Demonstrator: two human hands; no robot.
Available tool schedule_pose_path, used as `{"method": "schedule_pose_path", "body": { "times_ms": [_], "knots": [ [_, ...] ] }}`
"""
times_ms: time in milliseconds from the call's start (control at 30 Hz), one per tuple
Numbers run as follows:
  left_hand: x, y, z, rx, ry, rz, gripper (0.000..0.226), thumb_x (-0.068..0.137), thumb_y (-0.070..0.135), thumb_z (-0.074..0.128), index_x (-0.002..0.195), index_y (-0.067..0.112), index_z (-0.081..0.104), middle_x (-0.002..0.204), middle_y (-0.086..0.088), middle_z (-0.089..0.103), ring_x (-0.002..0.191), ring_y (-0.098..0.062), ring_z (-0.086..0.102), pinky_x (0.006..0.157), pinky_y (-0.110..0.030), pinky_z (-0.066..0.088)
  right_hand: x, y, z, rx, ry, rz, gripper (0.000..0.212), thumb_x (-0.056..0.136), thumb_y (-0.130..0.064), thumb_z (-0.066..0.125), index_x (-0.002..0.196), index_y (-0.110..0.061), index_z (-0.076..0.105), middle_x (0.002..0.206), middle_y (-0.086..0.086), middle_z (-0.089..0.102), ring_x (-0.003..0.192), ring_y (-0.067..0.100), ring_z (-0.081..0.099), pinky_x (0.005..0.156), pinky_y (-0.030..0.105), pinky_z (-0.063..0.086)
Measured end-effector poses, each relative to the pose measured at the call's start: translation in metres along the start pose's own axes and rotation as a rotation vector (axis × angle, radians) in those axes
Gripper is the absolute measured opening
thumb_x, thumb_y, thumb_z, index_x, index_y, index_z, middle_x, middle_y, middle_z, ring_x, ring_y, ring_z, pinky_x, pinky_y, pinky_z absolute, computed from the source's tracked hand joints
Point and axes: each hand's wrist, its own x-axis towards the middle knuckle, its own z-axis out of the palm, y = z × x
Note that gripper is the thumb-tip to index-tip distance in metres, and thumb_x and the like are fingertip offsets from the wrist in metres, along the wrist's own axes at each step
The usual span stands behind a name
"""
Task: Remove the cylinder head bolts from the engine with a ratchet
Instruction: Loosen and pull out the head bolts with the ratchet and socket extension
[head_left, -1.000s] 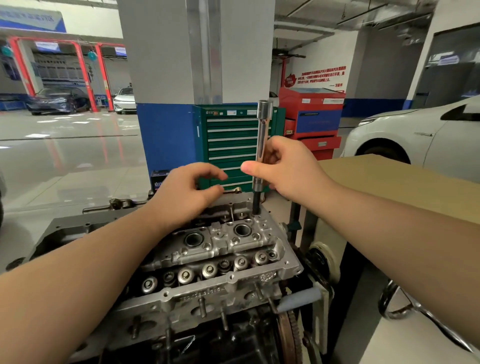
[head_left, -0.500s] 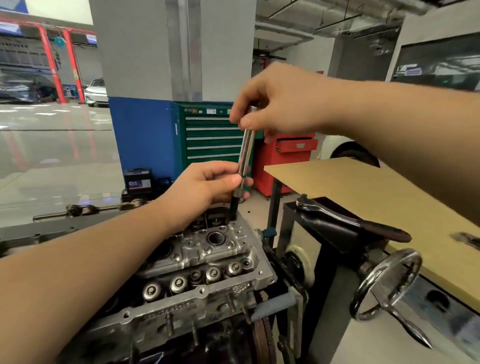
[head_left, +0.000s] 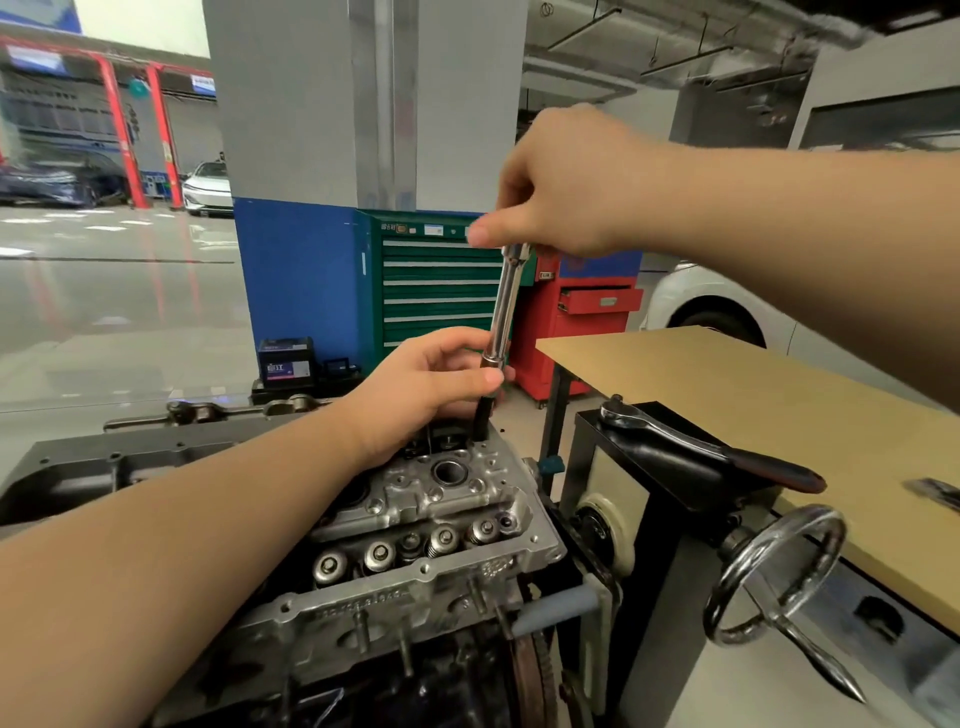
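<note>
I am looking down on the cylinder head (head_left: 415, 525), rigid cast metal with stamped writing I cannot read. My left hand (head_left: 421, 384) is pinching the socket end of the extension bar (head_left: 501, 312), steadying it in a far bolt well; my right hand (head_left: 566, 182) is gripping the top. The steel looks slick and stiff. The ratchet (head_left: 711, 447) is lying on the stand beside the desk (head_left: 727, 384). The battery (head_left: 285, 364) label beyond is unreadable.

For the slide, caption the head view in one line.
Both hands steady a chrome extension bar in the cylinder head; the ratchet lies on the stand.
</note>
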Motion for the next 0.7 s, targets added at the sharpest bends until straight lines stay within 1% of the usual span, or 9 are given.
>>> {"method": "schedule_pose_path", "body": {
  "times_ms": [67, 133, 200, 300, 333, 467, 533, 600, 700],
  "knots": [
    [-0.002, 0.0, 0.003, 0.074, 0.087, 0.021, 0.042, 0.077, 0.021, 0.089, 0.114, 0.015, 0.071, 0.107, -0.014, 0.069, 0.105, -0.03, 0.07, 0.098, -0.054, 0.059, 0.0, -0.004, 0.004, -0.046, -0.034, 0.037, 0.057, 0.088, -0.075, 0.06, 0.082, -0.02, 0.075, 0.053, -0.005, 0.069, 0.047, 0.001, 0.064, 0.059, 0.029, 0.047],
    [-0.002, 0.0, 0.004, 0.101, 0.128, 0.029, 0.034, 0.08, 0.013, 0.087, 0.111, 0.012, 0.072, 0.098, -0.01, 0.065, 0.098, -0.028, 0.068, 0.096, -0.054, 0.06, -0.005, -0.004, 0.001, 0.02, -0.108, 0.003, 0.051, 0.088, -0.072, 0.062, 0.102, -0.026, 0.077, 0.068, -0.007, 0.072, 0.059, 0.004, 0.07, 0.058, 0.027, 0.047],
    [-0.004, 0.002, 0.004, 0.071, 0.122, 0.011, 0.034, 0.089, 0.006, 0.079, 0.121, 0.005, 0.069, 0.104, -0.019, 0.069, 0.103, -0.031, 0.072, 0.094, -0.048, 0.062, -0.013, -0.003, -0.008, 0.191, -0.181, -0.056, 0.029, 0.092, -0.05, 0.072, 0.116, -0.035, 0.07, 0.078, -0.019, 0.07, 0.062, 0.003, 0.071, 0.057, 0.021, 0.052],
    [-0.007, 0.006, 0.004, 0.034, 0.064, -0.007, 0.034, 0.097, 0.001, 0.067, 0.131, 0.0, 0.064, 0.119, -0.029, 0.07, 0.11, -0.038, 0.072, 0.096, -0.048, 0.061, -0.014, 0.001, -0.014, 0.208, -0.172, -0.075, 0.014, 0.096, -0.025, 0.072, 0.107, -0.033, 0.071, 0.073, -0.029, 0.07, 0.059, 0.003, 0.071, 0.063, 0.024, 0.052],
    [-0.008, 0.007, 0.005, 0.045, 0.053, -0.007, 0.035, 0.097, 0.002, 0.067, 0.132, 0.001, 0.064, 0.12, -0.029, 0.07, 0.111, -0.039, 0.072, 0.098, -0.05, 0.059, -0.013, 0.0, -0.013, 0.156, -0.146, -0.057, 0.005, 0.097, -0.03, 0.07, 0.103, -0.03, 0.072, 0.066, -0.023, 0.071, 0.057, 0.003, 0.07, 0.063, 0.027, 0.05],
    [-0.007, 0.009, 0.008, 0.199, 0.087, 0.007, 0.041, 0.087, 0.01, 0.082, 0.126, 0.009, 0.069, 0.122, -0.029, 0.067, 0.108, -0.04, 0.071, 0.097, -0.057, 0.057, -0.004, -0.001, -0.003, -0.041, -0.016, -0.001, 0.042, 0.091, -0.069, 0.059, 0.095, -0.028, 0.069, 0.068, -0.005, 0.069, 0.055, 0.003, 0.064, 0.066, 0.032, 0.049],
    [-0.007, 0.01, 0.006, 0.205, 0.089, 0.002, 0.037, 0.086, 0.012, 0.084, 0.122, 0.01, 0.073, 0.119, -0.028, 0.069, 0.111, -0.044, 0.069, 0.1, -0.056, 0.057, -0.007, -0.002, -0.006, 0.019, -0.059, -0.066, 0.036, 0.093, -0.065, 0.061, 0.11, -0.035, 0.068, 0.085, -0.016, 0.065, 0.073, -0.003, 0.06, 0.073, 0.03, 0.048],
    [-0.007, 0.009, 0.003, 0.201, 0.078, -0.006, 0.036, 0.089, 0.013, 0.081, 0.124, 0.011, 0.074, 0.12, -0.029, 0.068, 0.115, -0.047, 0.065, 0.104, -0.055, 0.054, -0.008, -0.003, -0.009, 0.073, -0.127, -0.143, 0.024, 0.094, -0.044, 0.071, 0.117, -0.04, 0.067, 0.096, -0.023, 0.065, 0.082, -0.009, 0.061, 0.074, 0.019, 0.044],
    [-0.006, 0.007, 0.002, 0.134, 0.059, -0.037, 0.046, 0.094, 0.007, 0.074, 0.139, 0.009, 0.063, 0.127, -0.03, 0.066, 0.122, -0.043, 0.065, 0.106, -0.055, 0.054, -0.003, 0.0, -0.007, 0.094, -0.101, -0.098, 0.021, 0.092, -0.041, 0.074, 0.111, -0.036, 0.067, 0.078, -0.011, 0.074, 0.064, -0.002, 0.067, 0.067, 0.026, 0.048]
  ]
}}
